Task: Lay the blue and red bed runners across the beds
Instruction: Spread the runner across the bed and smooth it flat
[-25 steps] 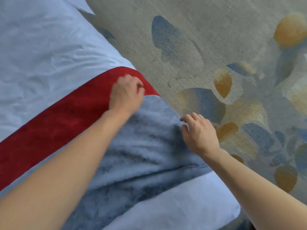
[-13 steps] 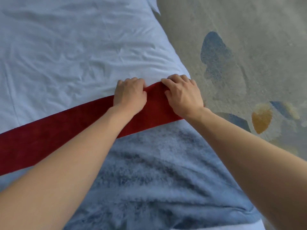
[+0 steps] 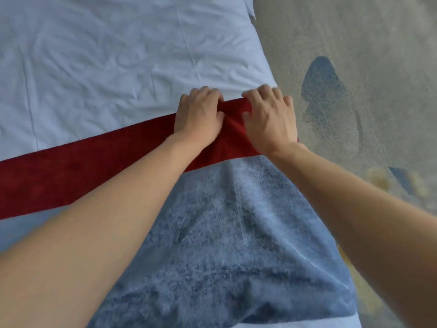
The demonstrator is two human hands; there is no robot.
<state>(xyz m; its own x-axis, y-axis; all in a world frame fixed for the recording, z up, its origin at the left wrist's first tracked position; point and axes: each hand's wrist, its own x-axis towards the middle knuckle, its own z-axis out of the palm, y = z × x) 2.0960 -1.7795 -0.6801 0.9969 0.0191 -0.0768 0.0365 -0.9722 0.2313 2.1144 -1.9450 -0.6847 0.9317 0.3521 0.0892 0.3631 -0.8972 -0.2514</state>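
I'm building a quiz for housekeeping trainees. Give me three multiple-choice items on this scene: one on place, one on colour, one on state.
1. Where are the hands?
A. on the carpet
B. at the red runner's end by the bed edge
C. on a pillow

2. What colour is the cloth nearer the camera than the red runner?
A. green
B. yellow
C. blue

3. The sheet is:
A. wrinkled
B. folded in a stack
C. rolled up

Key: B, the left hand and right hand grip the red runner there; C, the blue runner; A, the sheet shows creases.

left grip (image 3: pixel 199 114) curled, right grip (image 3: pixel 269 119) curled, forearms extended forward
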